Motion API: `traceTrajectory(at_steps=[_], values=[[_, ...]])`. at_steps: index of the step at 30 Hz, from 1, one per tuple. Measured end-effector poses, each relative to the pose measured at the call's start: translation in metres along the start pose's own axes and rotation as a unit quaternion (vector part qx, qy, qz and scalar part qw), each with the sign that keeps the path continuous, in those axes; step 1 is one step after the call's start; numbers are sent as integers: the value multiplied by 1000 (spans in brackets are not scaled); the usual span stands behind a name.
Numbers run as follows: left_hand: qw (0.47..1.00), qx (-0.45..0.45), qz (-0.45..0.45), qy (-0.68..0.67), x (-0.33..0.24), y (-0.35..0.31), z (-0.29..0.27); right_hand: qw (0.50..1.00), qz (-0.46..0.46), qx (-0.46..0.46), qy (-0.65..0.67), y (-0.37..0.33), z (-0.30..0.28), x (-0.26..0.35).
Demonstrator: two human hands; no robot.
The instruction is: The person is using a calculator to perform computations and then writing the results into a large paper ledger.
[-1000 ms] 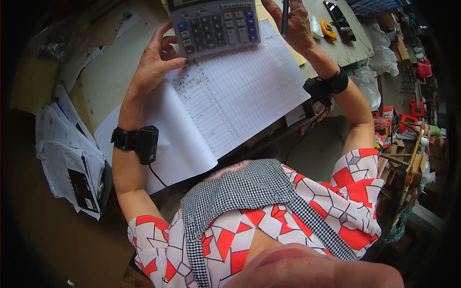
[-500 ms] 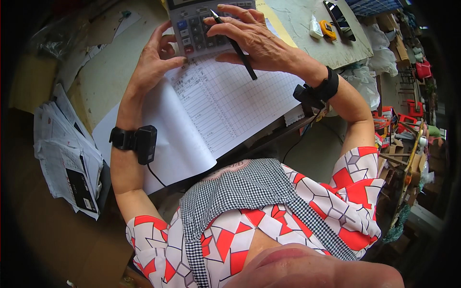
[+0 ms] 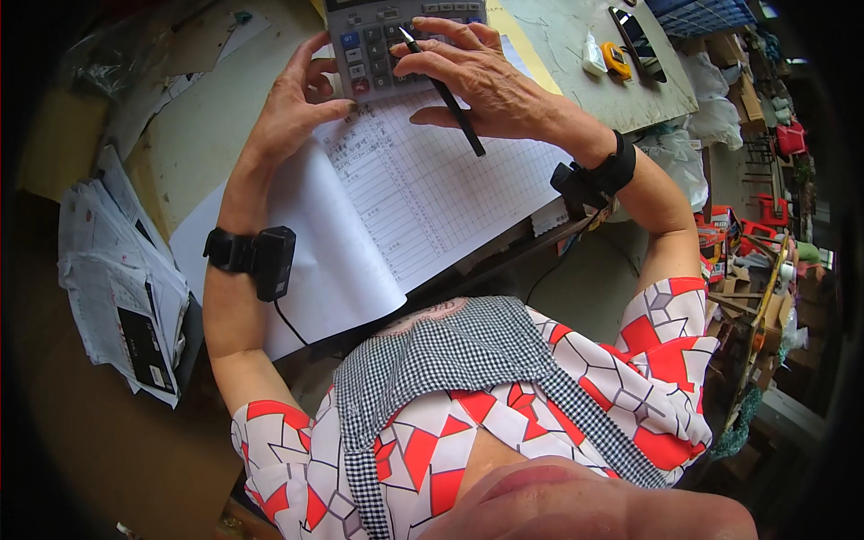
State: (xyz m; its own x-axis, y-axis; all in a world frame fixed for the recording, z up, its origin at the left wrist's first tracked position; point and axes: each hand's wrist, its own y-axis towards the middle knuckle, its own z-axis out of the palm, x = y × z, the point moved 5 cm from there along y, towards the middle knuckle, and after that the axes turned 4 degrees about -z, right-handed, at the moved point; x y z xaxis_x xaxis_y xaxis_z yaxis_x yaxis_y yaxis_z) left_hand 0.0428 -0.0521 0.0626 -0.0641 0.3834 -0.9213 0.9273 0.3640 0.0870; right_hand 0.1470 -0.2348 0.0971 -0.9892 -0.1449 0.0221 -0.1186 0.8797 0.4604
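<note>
Calculator [image 3: 376, 56], right hand [image 3: 490, 85] arched above, pen [image 3: 461, 115] tucked; left hand [image 3: 290, 112] alongside

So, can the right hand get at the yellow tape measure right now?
Probably yes: the tape measure lies uncovered, though a small white object sits just left of it and the right hand holds a pen.

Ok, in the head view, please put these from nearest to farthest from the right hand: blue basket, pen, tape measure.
1. Pen: held in the right hand.
2. Tape measure: right of it, on the table.
3. Blue basket: upper right, past the table.
</note>
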Motion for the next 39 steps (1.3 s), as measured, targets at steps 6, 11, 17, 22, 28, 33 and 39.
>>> traceTrajectory(at_steps=[6, 11, 17, 22, 28, 33, 39], values=[[1000, -2, 6, 4, 0, 0, 0, 999, -42, -2, 12, -7, 0, 8], [1000, 9, 1, -8, 3, 2, 0, 999, -35, 9, 14, -9, 2, 8], [1000, 12, -13, -17, 4, 1, 1, 991, 22, -121, 48, -34, -25, -28], [1000, 11, -12, -14, 11, 1, -2, 994, 41, -97, 28, -50, -20, -28], [999, 25, -18, -25, 11, 4, -2, 998, 44, -29, 21, -48, -6, -20], [999, 25, -17, -32, 13, 4, -3, 997, 60, -13, 49, -47, -11, -19], [998, 28, -40, -43, 17, 4, -3, 933, 184, -191, 242, -82, -16, -44]])
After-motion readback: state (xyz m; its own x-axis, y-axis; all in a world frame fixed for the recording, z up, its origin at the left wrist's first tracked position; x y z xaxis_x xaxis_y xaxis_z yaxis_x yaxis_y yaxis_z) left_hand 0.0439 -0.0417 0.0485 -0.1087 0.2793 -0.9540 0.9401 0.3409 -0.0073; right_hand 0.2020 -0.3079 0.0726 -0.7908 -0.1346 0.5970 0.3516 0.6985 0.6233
